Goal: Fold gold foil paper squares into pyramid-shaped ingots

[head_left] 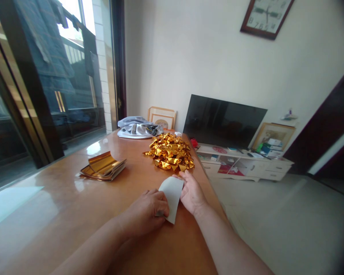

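Observation:
A white-backed paper sheet lies at the table's near end, held between my two hands. My left hand covers its left side and lower corner, while my right hand grips its right edge with the fingers. Ahead of my hands sits a heap of folded gold foil pieces. A stack of flat gold foil sheets, its top sheet curling up, lies further left on the glossy orange-brown table.
A grey and white cloth bundle sits at the table's far end. The table's right edge drops to a tiled floor. Beyond stand a black television and a white low cabinet with papers. A glass door runs along the left.

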`<action>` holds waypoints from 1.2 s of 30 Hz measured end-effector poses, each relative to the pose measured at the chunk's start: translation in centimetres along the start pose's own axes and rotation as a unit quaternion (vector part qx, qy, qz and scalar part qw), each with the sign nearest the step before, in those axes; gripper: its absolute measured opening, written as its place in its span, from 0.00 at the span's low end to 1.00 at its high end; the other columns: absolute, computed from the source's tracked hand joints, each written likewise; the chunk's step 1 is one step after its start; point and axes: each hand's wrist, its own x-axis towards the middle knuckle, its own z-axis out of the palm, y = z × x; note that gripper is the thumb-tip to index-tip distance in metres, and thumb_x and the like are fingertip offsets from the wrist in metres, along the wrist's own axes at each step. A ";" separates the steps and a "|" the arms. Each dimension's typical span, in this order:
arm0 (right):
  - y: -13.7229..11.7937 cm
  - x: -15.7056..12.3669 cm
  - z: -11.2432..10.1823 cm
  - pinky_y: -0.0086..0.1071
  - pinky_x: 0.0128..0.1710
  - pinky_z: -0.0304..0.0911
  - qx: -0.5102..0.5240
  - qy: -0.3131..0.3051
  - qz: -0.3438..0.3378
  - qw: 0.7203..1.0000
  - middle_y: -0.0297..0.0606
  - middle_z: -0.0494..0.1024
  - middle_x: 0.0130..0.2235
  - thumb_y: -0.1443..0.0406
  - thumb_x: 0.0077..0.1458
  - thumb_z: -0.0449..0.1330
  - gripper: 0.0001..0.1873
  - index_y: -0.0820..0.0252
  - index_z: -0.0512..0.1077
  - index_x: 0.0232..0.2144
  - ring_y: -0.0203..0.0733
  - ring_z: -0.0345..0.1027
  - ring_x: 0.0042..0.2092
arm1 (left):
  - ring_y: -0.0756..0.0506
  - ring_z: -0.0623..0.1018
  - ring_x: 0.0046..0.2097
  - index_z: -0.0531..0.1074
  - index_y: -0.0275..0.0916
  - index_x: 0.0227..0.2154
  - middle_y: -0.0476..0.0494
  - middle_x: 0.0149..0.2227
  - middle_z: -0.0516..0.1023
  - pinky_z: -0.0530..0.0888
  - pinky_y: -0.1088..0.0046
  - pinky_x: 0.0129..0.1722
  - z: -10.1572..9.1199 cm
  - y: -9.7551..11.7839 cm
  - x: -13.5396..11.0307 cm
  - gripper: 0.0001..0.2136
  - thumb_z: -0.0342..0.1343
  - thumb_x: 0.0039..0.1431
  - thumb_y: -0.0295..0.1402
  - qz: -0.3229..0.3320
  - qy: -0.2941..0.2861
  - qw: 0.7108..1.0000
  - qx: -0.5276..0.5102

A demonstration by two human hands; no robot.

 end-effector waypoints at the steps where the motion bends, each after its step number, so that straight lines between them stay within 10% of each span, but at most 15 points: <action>1: 0.1 0.0 0.0 0.41 0.38 0.72 0.017 -0.007 0.005 1.000 0.44 0.81 0.39 0.41 0.55 0.60 0.26 0.56 0.72 0.41 0.52 0.76 0.43 | 0.42 0.72 0.44 0.79 0.45 0.30 0.45 0.39 0.77 0.65 0.66 0.45 0.0 0.2 0.0 0.05 0.59 0.55 0.28 0.002 0.003 1.000 0.007; 11: 0.2 -0.3 -0.2 0.35 0.52 0.65 -0.107 0.121 -0.085 0.983 0.41 0.79 0.51 0.56 0.47 0.70 0.20 0.55 0.78 0.42 0.49 0.70 0.55 | 0.42 0.73 0.43 0.79 0.46 0.29 0.45 0.37 0.77 0.63 0.66 0.43 0.2 0.5 0.0 0.09 0.57 0.53 0.25 -0.027 -0.017 0.999 0.023; 17: 0.1 -1.1 -0.2 0.32 0.36 0.63 -0.217 0.049 -0.103 0.970 0.35 0.79 0.32 0.53 0.54 0.63 0.15 0.59 0.78 0.34 0.42 0.70 0.36 | 0.41 0.74 0.42 0.80 0.46 0.31 0.44 0.36 0.77 0.65 0.66 0.42 0.7 0.1 0.1 0.09 0.57 0.54 0.26 -0.039 -0.022 0.998 0.039; 22: 0.9 -1.3 -0.2 0.35 0.39 0.63 -0.288 -0.044 -0.119 0.949 0.37 0.81 0.35 0.58 0.57 0.60 0.11 0.58 0.79 0.37 0.46 0.71 0.38 | 0.40 0.74 0.40 0.79 0.44 0.31 0.42 0.36 0.76 0.65 0.64 0.41 0.8 -1.1 0.1 0.06 0.57 0.56 0.29 -0.090 0.010 0.991 0.096; 31: 0.7 -3.0 0.0 0.33 0.42 0.60 -0.549 -0.214 -0.205 0.781 0.38 0.78 0.37 0.71 0.54 0.58 0.08 0.56 0.77 0.34 0.45 0.68 0.42 | 0.43 0.73 0.42 0.79 0.45 0.35 0.44 0.37 0.74 0.68 0.69 0.40 0.9 -1.9 0.0 0.08 0.54 0.61 0.31 -0.100 0.043 0.984 0.141; 36: 0.8 -2.8 -0.3 0.31 0.41 0.58 -0.604 -0.231 -0.187 0.740 0.37 0.76 0.37 0.70 0.53 0.61 0.04 0.57 0.74 0.33 0.44 0.67 0.42 | 0.43 0.73 0.43 0.79 0.46 0.37 0.44 0.38 0.74 0.69 0.68 0.42 1.0 -1.7 0.1 0.08 0.55 0.61 0.33 -0.107 0.039 0.983 0.146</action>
